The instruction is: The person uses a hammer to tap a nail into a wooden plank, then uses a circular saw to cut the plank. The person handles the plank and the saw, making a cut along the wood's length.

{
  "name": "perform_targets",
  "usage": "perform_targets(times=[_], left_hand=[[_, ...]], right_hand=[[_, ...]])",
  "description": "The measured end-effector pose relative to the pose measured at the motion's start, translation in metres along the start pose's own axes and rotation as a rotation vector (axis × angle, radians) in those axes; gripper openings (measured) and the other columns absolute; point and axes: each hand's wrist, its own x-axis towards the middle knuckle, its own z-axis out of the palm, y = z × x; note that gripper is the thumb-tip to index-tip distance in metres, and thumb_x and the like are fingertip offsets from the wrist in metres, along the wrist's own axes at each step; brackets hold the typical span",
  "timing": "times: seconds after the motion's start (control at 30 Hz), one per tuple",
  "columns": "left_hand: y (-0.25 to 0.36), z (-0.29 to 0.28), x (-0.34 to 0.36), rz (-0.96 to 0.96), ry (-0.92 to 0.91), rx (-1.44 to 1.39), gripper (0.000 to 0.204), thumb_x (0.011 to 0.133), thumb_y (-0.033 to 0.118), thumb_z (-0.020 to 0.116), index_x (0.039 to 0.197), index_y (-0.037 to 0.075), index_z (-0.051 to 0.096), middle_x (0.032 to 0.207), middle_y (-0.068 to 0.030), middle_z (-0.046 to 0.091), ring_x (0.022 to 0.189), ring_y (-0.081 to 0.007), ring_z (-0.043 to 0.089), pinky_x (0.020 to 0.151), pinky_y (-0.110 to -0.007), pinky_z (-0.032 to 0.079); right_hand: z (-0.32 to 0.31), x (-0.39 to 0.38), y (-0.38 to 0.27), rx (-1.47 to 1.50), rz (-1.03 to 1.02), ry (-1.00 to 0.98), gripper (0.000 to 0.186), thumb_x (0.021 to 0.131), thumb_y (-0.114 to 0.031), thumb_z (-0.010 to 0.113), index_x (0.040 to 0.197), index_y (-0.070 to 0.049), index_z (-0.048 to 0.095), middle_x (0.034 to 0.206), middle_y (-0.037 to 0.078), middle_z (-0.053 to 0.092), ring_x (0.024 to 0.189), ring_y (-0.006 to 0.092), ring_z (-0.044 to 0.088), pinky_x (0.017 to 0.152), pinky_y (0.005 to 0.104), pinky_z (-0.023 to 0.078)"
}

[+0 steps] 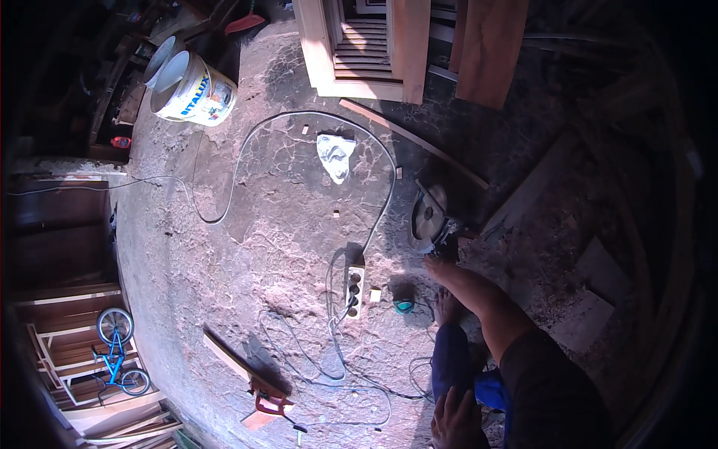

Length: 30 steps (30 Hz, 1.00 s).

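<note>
My right arm reaches forward from the lower right. Its hand (441, 267) is closed at the near side of a circular saw (428, 215), whose round disc faces up toward me. Deep shadow hides part of that grip. My left hand (454, 420) lies with fingers extended over my bent leg in blue trousers (452, 359), holding nothing. A bare foot (446, 307) shows just below the saw. Close to the foot sits a small teal round object (404, 306). A white power strip (354, 292) with plugs in it lies on the floor farther left.
Loose cables (340, 374) loop across the rough floor (194, 277). An orange-handled tool (271, 404) lies at lower left beside a wooden strip. Ahead are a white cloth (335, 156), a long batten (419, 144) and wooden frames (415, 56). Buckets (198, 93) and a blue bicycle (114, 359) stand left.
</note>
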Motion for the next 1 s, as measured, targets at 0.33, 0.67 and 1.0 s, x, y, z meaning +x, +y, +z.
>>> perform_targets(times=[0.33, 0.67, 1.0], left_hand=[[0.004, -0.018, 0.018, -0.035, 0.070, -0.423, 0.045, 0.089, 0.024, 0.070, 0.131, 0.012, 0.064, 0.142, -0.0228, 0.054, 0.130, -0.0434, 0.051, 0.106, -0.052, 0.044], [0.011, -0.063, 0.044, 0.640, -0.291, -0.065, 0.050, 0.097, 0.032, 0.057, 0.144, 0.015, 0.051, 0.143, -0.0238, 0.052, 0.134, -0.0481, 0.046, 0.107, -0.056, 0.042], [0.181, -0.130, 0.002, 1.471, -0.170, 0.046, 0.065, 0.095, 0.025, 0.063, 0.150, -0.004, 0.041, 0.150, -0.0319, 0.044, 0.139, -0.0473, 0.043, 0.114, -0.054, 0.035]], right_hand=[[0.030, -0.001, -0.016, -0.065, 0.009, 0.046, 0.031, 0.086, -0.025, 0.061, 0.105, -0.003, 0.069, 0.106, 0.018, 0.067, 0.105, 0.0361, 0.061, 0.082, 0.0568, 0.046], [-0.063, -0.258, -0.118, 0.966, 0.140, 0.523, 0.026, 0.103, -0.025, 0.050, 0.115, -0.009, 0.066, 0.100, 0.012, 0.066, 0.083, 0.0294, 0.065, 0.071, 0.0443, 0.054], [-0.072, -0.735, -0.062, 0.885, 1.099, 1.510, 0.032, 0.095, -0.017, 0.066, 0.125, -0.006, 0.065, 0.108, 0.015, 0.068, 0.104, 0.0326, 0.066, 0.087, 0.0442, 0.056]])
